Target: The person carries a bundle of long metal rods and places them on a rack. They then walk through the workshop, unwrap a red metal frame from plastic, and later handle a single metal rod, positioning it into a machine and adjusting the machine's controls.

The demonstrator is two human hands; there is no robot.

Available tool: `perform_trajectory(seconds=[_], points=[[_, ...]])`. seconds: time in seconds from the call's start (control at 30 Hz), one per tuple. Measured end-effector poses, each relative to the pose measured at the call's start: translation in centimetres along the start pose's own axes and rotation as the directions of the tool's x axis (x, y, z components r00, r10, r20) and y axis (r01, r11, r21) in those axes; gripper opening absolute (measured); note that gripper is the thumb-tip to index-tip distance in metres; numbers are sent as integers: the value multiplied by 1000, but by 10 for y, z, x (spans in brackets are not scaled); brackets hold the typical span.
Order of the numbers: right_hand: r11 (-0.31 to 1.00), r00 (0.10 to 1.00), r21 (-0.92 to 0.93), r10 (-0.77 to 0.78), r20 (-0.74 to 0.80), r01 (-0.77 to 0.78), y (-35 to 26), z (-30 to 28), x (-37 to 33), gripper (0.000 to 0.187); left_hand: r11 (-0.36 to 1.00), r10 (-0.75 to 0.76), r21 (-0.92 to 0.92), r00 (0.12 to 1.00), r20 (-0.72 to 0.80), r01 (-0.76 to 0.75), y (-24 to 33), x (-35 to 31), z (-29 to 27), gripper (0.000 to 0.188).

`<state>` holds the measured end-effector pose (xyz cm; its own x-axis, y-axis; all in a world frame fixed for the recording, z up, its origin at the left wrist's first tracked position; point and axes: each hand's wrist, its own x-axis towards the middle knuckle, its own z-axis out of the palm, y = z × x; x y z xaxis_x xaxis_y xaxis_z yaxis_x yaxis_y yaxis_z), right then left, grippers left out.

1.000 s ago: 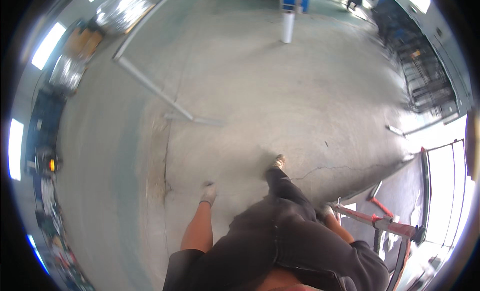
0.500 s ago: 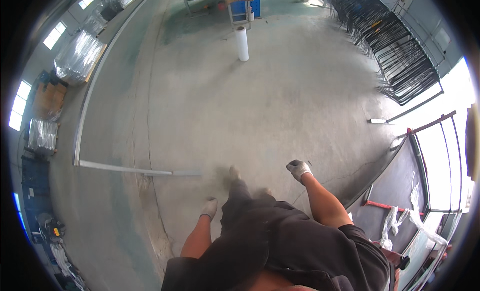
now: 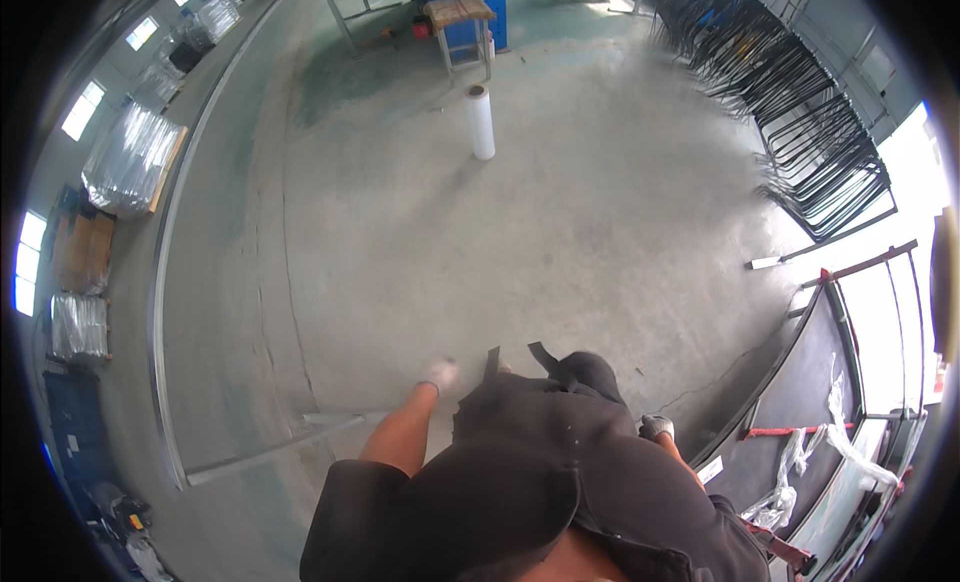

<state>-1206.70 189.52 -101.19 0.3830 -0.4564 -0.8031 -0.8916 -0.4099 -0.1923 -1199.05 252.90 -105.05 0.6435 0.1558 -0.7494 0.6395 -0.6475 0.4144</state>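
Swung forward over the floor on the left, my left hand (image 3: 437, 373) wears a pale work glove. Motion blurs its fingers, so their pose is unclear; no held thing shows. My right hand (image 3: 656, 428), in a grey and white glove, hangs low beside my hip with its fingers curled, and nothing visible in it. Neither hand touches anything that I can see. A white roll (image 3: 481, 127) with a brown core stands upright on the floor ahead, beyond reach of both hands.
A pale metal rail (image 3: 158, 352) runs along the left, its crossbar (image 3: 260, 457) crossing near my left side. Wood-topped stand (image 3: 460, 10) lies ahead. Bent black rods (image 3: 800, 132) hang at right, near a dark panel (image 3: 800, 382) with plastic strips. Wrapped pallets (image 3: 135, 162) line the left.
I have walked forward: the white roll and stand appear nearer. My left hand has swung forward, and my right hand has dropped back toward my hip.
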Motion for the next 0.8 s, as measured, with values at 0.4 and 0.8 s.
perform_trajectory(seconds=[0.4, 0.8], points=[[926, 940, -184, -305, 151, 330, -268, 26, 108, 51, 951, 19, 308, 998, 51, -34, 78, 138, -78, 40], [852, 850, 29, -519, -94, 523, -625, -90, 208, 37, 999, 40, -31, 999, -37, -41, 364, 245, -214, 46]])
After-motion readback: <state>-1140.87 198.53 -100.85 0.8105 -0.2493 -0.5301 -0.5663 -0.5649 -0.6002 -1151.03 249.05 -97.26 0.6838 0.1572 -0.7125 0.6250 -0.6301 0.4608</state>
